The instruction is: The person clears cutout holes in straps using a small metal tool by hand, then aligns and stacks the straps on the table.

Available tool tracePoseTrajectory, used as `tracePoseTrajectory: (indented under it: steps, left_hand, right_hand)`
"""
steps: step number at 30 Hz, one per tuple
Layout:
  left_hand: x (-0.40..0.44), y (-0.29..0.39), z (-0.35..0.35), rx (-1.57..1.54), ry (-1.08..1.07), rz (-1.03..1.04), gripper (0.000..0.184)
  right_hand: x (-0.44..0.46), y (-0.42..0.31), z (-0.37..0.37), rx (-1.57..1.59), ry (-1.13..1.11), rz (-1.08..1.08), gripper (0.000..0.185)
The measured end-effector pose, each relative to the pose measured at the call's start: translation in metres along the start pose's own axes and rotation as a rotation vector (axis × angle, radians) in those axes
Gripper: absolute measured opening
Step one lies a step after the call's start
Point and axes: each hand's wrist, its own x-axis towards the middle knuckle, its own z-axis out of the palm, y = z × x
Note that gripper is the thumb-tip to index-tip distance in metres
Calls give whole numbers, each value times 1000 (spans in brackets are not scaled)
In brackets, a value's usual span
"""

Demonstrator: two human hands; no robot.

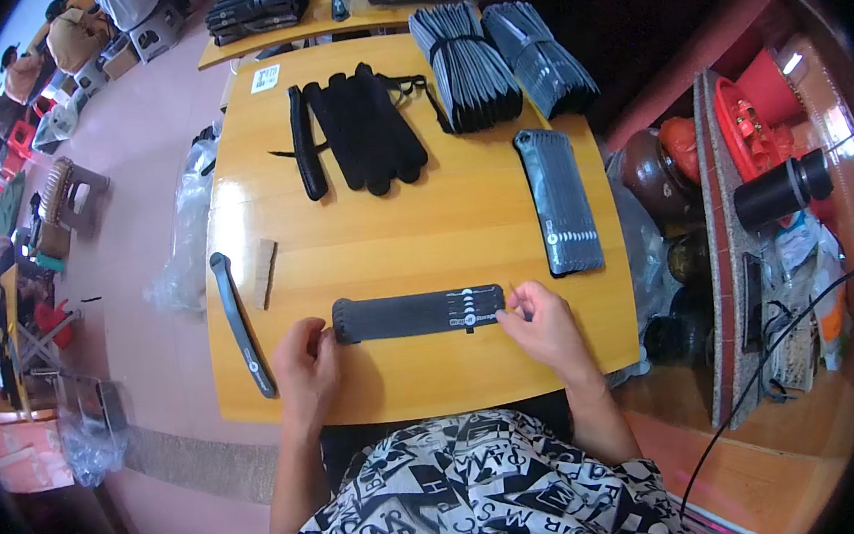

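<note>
I see R hand (pixel 544 330) pinching printed strap stack (pixel 396 317) by one end, prob. to keep it flat; L hand (pixel 308 365) by opp. end, can't tell its grip.

head-worn view, facing forward and down, wide over the tabletop (pixel 395 239)

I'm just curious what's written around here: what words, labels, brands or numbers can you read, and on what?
"Storage": front stack of dark straps; the word before it is too blurred to be sure.
"H", "P", "S": among scattered letters on the patterned shirt.
Too small or blurred to read: print on the single strap, right-hand strap stack and white label.
</note>
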Motion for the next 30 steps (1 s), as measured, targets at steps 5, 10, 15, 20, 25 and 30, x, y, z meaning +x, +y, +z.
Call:
tracePoseTrajectory:
  steps: [5,10,15,20,25,30]
  left_hand:
    - [0,27,5,200,-51,458,21]
    - [-8,50,33,512,-366,546,49]
    - [-11,32,35,501,-426,448,56]
    - [-8,19,17,64,-129,507,47]
    - [29,-11,-43,174,336,356,34]
    - [24,-6,-82,446,106,-60,27]
  right_hand:
    - [4,-33,4,-336,225,-330,14]
    - [24,-39,52,-721,239,-687,13]
    - [24,-31,61,-692,212,-704,12]
    - [25,-30,48,-670,157,-647,12]
    - [9,-52,35,-397,241,-730,11]
    - [-15,-49,32,-213,191,-653,23]
